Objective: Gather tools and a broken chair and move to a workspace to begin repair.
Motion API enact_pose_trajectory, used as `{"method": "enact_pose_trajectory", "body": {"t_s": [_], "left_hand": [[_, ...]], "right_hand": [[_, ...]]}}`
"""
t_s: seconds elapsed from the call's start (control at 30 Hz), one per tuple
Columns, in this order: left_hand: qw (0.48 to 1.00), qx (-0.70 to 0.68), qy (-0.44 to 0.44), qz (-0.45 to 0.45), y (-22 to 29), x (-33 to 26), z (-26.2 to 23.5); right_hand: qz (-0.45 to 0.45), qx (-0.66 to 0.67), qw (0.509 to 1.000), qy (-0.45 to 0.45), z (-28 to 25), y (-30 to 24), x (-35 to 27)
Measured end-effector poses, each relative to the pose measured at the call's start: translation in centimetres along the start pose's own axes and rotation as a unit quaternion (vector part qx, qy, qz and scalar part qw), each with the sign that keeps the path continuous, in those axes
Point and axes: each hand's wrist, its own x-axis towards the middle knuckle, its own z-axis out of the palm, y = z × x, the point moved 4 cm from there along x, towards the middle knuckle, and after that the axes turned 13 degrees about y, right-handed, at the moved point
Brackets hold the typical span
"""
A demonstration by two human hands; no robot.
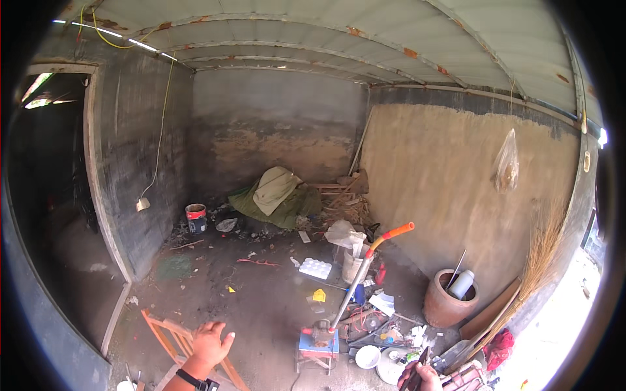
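Note:
My left hand (212, 342) is open with its fingers spread, and a black watch sits on its wrist. It hovers over an orange wooden frame (171, 333) lying on the dirt floor; I cannot tell whether they touch. At the lower edge, my right hand (424, 376) is closed around a thin dark tool (422, 360) that points upward. Just left of it lie a white bowl (367, 356) and scattered small items. Between my hands stands a hand pump with a blue base (319, 343) and a long orange-tipped handle (396, 230).
A clay pot (446, 304) holding a white bottle (462, 284) stands by the right wall, with a straw broom (541, 260) and boards beside it. A green tarp heap (277, 195) and a paint can (195, 218) sit at the back. A dark doorway (52, 195) opens at left.

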Motion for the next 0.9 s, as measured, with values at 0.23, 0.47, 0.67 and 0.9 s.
{"method": "enact_pose_trajectory", "body": {"t_s": [0.23,0.47,0.67,0.9], "left_hand": [[0.981,0.039,-0.186,0.030,-4.0,-5.4,4.5],[0.987,0.045,-0.151,0.016,-4.6,-5.9,5.6],[0.987,0.035,-0.156,-0.008,-4.6,-5.4,5.8],[0.972,0.062,-0.205,-0.094,-4.9,-4.7,6.5]], "right_hand": [[-0.029,-0.052,0.998,0.025,3.7,-2.5,2.8],[-0.016,-0.014,1.000,0.014,6.8,-4.8,5.6],[-0.086,0.006,0.995,-0.054,7.6,-5.7,11.0],[-0.090,-0.026,0.993,-0.071,6.2,-5.7,13.3]]}}
